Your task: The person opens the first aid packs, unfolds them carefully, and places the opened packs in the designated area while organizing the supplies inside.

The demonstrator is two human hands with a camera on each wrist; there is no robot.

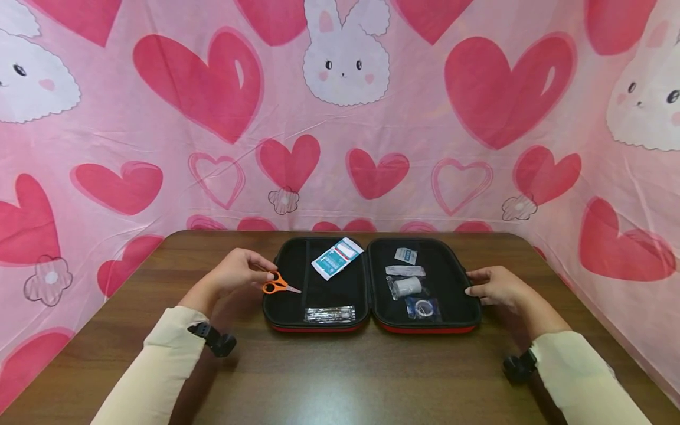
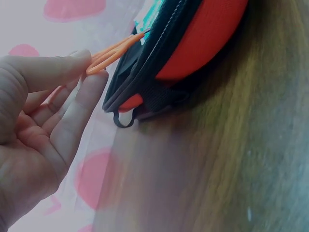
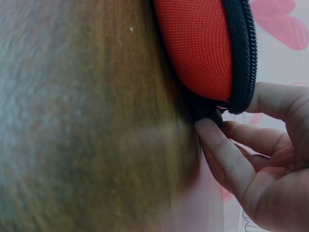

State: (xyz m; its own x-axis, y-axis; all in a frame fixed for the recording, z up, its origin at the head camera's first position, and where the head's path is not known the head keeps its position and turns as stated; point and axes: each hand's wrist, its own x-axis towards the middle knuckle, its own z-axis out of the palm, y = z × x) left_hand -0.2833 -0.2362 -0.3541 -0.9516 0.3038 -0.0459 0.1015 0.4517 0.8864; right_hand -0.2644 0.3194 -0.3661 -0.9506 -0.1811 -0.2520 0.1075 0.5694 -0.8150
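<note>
My left hand (image 1: pixel 237 275) pinches orange-handled scissors (image 1: pixel 274 287) by the finger loops, between thumb and fingertips. Their pointed metal blades reach over the left half of an unfolded black-lined case (image 1: pixel 332 295) with a red outer shell (image 2: pixel 205 41). At the case's right side, my right hand (image 1: pixel 501 287) holds the edge; in the right wrist view, thumb and fingers close on a black strap (image 3: pixel 215 116) beside the zipper (image 3: pixel 252 53). A white-and-teal packet (image 1: pixel 337 258) lies at the left half's back, and several slim clear-wrapped items (image 1: pixel 330 314) lie along its front.
In the case's right half lie a small white-and-blue sachet (image 1: pixel 406 255), a flat clear-wrapped packet (image 1: pixel 405 271), a wrapped white roll (image 1: pixel 407 286) and a blue packet with a white ring (image 1: pixel 423 308). The wooden table (image 1: pixel 340 378) meets a pink heart-print cloth (image 1: pixel 340 130) behind.
</note>
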